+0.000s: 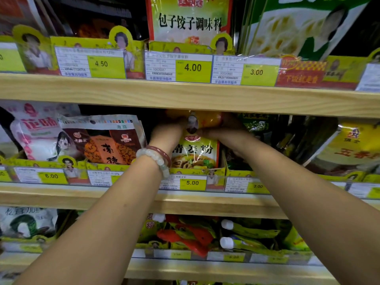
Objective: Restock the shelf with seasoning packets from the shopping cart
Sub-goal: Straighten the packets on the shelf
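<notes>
A yellow seasoning packet [195, 151] with a noodle picture stands upright in the middle shelf's yellow display box, above the 5.00 price tag [192, 183]. My left hand [167, 133], wearing bead bracelets at the wrist, grips the packet's upper left edge. On the other side, my right hand [223, 132] holds the upper right edge. Both hands reach under the wooden shelf board [185, 97] above. The packet's top is partly hidden by my fingers. The shopping cart is out of view.
A brown-and-orange packet [109, 145] and a pink-white bag [37, 132] stand left of the slot; dark green packets [255, 124] and a yellow packet [353, 145] stand right. More packets fill the upper shelf [189, 21] and lower shelf [195, 237]. Price rails line every shelf edge.
</notes>
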